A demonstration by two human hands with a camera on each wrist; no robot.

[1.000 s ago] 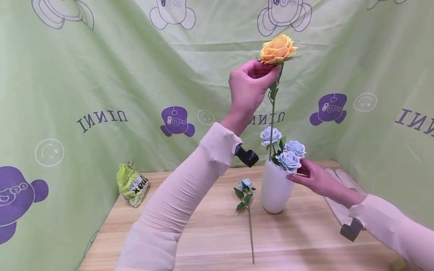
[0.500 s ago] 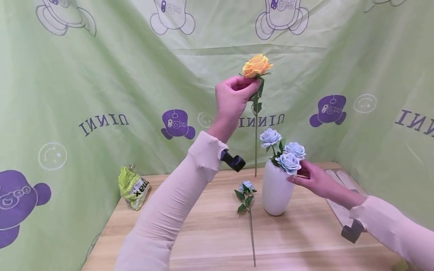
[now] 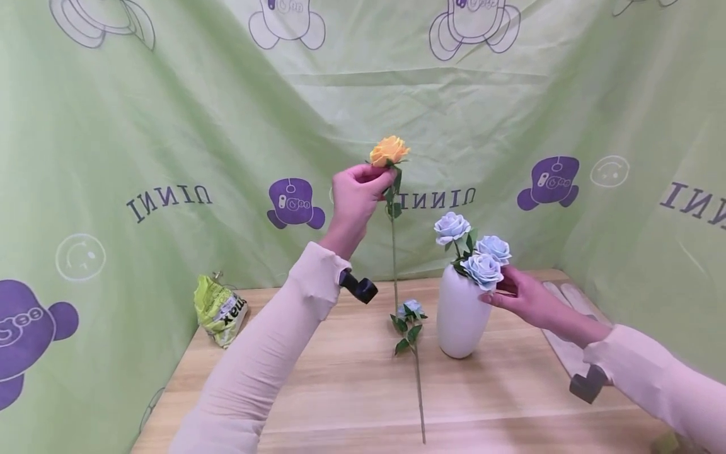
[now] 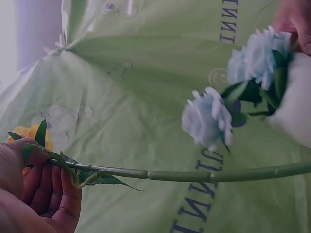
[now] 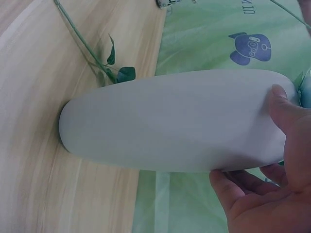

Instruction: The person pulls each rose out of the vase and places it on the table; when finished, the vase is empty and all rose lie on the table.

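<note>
My left hand [image 3: 357, 198] pinches the stem of an orange-yellow artificial rose [image 3: 389, 151] just under its bloom. The stem hangs straight down in the air, left of the vase. A white vase [image 3: 462, 315] stands upright on the table, and my right hand [image 3: 524, 296] grips it near the rim, thumb on one side and fingers on the other, as the right wrist view shows. Several pale blue roses [image 3: 483, 271] stick out of the vase's mouth. One more blue rose [image 3: 411, 309] lies on the table left of the vase, its stem toward me.
A crumpled green bag [image 3: 220, 312] sits at the table's back left. Pale gloves or flat cloth strips [image 3: 570, 302] lie at the right behind my forearm. A green printed curtain [image 3: 363, 94] surrounds the wooden table [image 3: 340, 384].
My left hand has moved left and down with the orange-yellow rose, and its stem has come away from above the vase. The right hand and the vase stay where they were.
</note>
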